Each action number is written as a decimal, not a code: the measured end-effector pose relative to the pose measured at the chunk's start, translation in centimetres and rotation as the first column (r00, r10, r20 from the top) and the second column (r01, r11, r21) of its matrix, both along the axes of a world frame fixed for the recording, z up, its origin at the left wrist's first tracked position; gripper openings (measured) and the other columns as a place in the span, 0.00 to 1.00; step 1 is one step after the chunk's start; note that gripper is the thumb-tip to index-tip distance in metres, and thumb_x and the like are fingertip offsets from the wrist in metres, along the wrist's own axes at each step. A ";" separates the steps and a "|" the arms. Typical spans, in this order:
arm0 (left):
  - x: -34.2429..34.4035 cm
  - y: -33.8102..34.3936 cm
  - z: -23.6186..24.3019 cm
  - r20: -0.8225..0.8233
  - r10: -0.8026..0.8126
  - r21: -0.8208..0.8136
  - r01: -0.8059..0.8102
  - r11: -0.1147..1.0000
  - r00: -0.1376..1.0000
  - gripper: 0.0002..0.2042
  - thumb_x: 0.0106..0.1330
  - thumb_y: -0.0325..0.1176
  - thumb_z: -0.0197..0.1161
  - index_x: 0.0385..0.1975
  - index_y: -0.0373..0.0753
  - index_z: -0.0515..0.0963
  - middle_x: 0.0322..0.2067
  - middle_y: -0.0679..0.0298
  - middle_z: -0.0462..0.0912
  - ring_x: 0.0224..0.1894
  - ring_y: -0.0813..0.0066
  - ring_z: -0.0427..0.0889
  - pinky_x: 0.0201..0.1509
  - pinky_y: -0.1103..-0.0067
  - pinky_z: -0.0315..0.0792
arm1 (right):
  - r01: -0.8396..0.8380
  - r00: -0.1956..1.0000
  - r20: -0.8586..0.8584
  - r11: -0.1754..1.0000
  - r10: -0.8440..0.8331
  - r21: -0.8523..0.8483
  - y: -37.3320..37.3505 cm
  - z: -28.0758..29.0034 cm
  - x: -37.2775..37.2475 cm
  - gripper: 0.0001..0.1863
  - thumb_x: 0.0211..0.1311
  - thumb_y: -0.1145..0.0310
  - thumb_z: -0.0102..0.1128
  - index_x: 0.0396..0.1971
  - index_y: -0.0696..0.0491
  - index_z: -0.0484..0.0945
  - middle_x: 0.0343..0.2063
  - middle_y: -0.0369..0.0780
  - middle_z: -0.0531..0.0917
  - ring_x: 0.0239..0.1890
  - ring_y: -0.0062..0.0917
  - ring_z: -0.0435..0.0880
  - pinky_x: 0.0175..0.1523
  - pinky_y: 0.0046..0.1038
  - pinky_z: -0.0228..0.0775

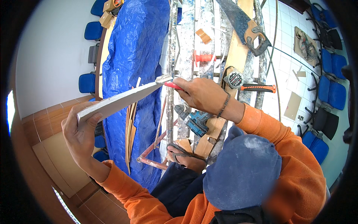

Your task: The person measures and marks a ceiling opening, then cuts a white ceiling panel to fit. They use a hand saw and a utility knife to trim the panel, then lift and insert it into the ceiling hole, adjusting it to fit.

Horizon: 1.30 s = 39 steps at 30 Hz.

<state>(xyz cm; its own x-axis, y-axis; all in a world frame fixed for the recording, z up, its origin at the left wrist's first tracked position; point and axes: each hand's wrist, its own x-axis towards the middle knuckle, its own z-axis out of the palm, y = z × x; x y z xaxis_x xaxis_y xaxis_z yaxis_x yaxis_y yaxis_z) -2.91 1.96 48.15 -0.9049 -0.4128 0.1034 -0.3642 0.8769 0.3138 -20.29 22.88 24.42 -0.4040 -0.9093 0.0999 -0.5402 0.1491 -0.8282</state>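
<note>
My left hand [82,128] is closed on one end of a long, thin white board [123,103], thumb on its face. The board slants up to the right in mid-air, above the blue tarp. At its far end, my right hand [205,95] grips a red-handled tool [172,85]. The tool's pale, whitish head lies at the board's upper corner; its exact kind is unclear. Beyond my right wrist is a round tape measure [234,79], with an orange-and-black-handled tool [258,88] beside it. A blue cordless drill [197,122] rests below that hand.
A wooden-handled handsaw [254,35] lies across the paint-spattered scaffold planks [185,41], near a red plastic piece [204,58]. Thin wooden strips [131,130] lean over the blue tarp [132,44]. Blue chairs [330,95] line both sides. My sandalled foot [188,159] rests on the planks.
</note>
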 end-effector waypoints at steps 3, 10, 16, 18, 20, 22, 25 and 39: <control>0.9 -0.2 -0.1 0.019 0.084 -0.008 -0.084 0.996 0.996 0.12 0.61 0.23 0.73 0.43 0.30 0.84 0.33 0.60 0.89 0.37 0.76 0.84 0.47 0.77 0.78 | -0.030 0.999 -0.035 0.996 0.033 0.079 -0.5 -2.4 -0.4 0.12 0.76 0.60 0.54 0.49 0.51 0.76 0.19 0.49 0.82 0.23 0.50 0.83 0.30 0.51 0.73; 5.7 -1.3 5.2 -0.212 0.159 -0.084 -0.180 0.980 0.964 0.16 0.63 0.36 0.75 0.44 0.33 0.82 0.40 0.62 0.84 0.45 0.74 0.82 0.51 0.76 0.75 | 0.151 0.986 -0.088 0.978 -0.139 0.145 1.1 -3.4 -3.0 0.11 0.74 0.62 0.54 0.46 0.52 0.77 0.21 0.50 0.83 0.25 0.51 0.85 0.33 0.52 0.76; 6.8 -1.3 5.4 -0.242 0.238 -0.047 -0.257 0.965 0.941 0.16 0.64 0.38 0.75 0.44 0.34 0.81 0.40 0.63 0.82 0.44 0.75 0.80 0.52 0.77 0.73 | 0.190 0.981 0.065 0.977 -0.184 -0.099 1.6 3.3 -2.4 0.12 0.73 0.63 0.56 0.50 0.52 0.76 0.22 0.51 0.83 0.26 0.50 0.85 0.31 0.50 0.76; 6.7 -1.5 5.3 -0.255 0.215 -0.035 -0.231 0.972 0.943 0.16 0.64 0.38 0.75 0.44 0.34 0.81 0.41 0.63 0.82 0.45 0.75 0.79 0.52 0.78 0.72 | 0.094 0.995 -0.017 0.988 -0.097 -0.124 1.5 4.8 -1.3 0.15 0.71 0.64 0.58 0.52 0.52 0.70 0.26 0.49 0.85 0.27 0.47 0.87 0.31 0.48 0.77; 6.9 -1.6 5.5 -0.274 0.160 -0.069 -0.186 0.980 0.948 0.16 0.64 0.37 0.75 0.44 0.33 0.81 0.41 0.63 0.82 0.45 0.75 0.79 0.53 0.78 0.72 | 0.098 0.995 -0.003 0.982 -0.100 -0.159 0.8 5.3 -0.7 0.17 0.69 0.69 0.61 0.55 0.52 0.73 0.31 0.49 0.86 0.29 0.47 0.87 0.31 0.44 0.77; 7.2 -1.6 5.6 -0.299 0.189 -0.047 -0.212 0.976 0.935 0.16 0.64 0.37 0.75 0.44 0.33 0.81 0.42 0.62 0.82 0.46 0.74 0.79 0.54 0.77 0.72 | 0.100 0.993 -0.050 0.983 -0.109 -0.152 0.5 5.2 -0.1 0.18 0.69 0.68 0.61 0.56 0.53 0.72 0.32 0.49 0.86 0.30 0.47 0.86 0.31 0.44 0.77; 7.7 -1.4 5.8 -0.330 0.212 -0.047 -0.241 0.969 0.920 0.18 0.63 0.38 0.76 0.45 0.32 0.81 0.42 0.61 0.82 0.46 0.73 0.80 0.55 0.76 0.72 | 0.114 0.990 -0.070 0.989 -0.120 -0.092 0.5 4.2 0.4 0.19 0.70 0.67 0.61 0.57 0.53 0.71 0.33 0.49 0.85 0.29 0.47 0.86 0.31 0.44 0.77; 7.3 -1.4 5.9 -0.270 0.244 -0.065 -0.270 0.961 0.932 0.21 0.65 0.45 0.75 0.47 0.34 0.80 0.42 0.62 0.82 0.46 0.74 0.79 0.53 0.78 0.72 | 0.352 0.935 0.024 0.912 -0.355 -0.211 1.5 1.1 -2.6 0.12 0.72 0.65 0.55 0.51 0.51 0.73 0.24 0.50 0.84 0.29 0.47 0.86 0.32 0.51 0.75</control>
<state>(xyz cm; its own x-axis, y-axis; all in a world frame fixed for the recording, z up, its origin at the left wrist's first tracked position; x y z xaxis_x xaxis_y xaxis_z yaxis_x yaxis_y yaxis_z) 4.34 0.57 54.05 -0.7065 -0.6032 0.3702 -0.4996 0.7955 0.3427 -22.90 24.37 25.49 -0.6922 -0.6653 0.2798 -0.4961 0.1570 -0.8540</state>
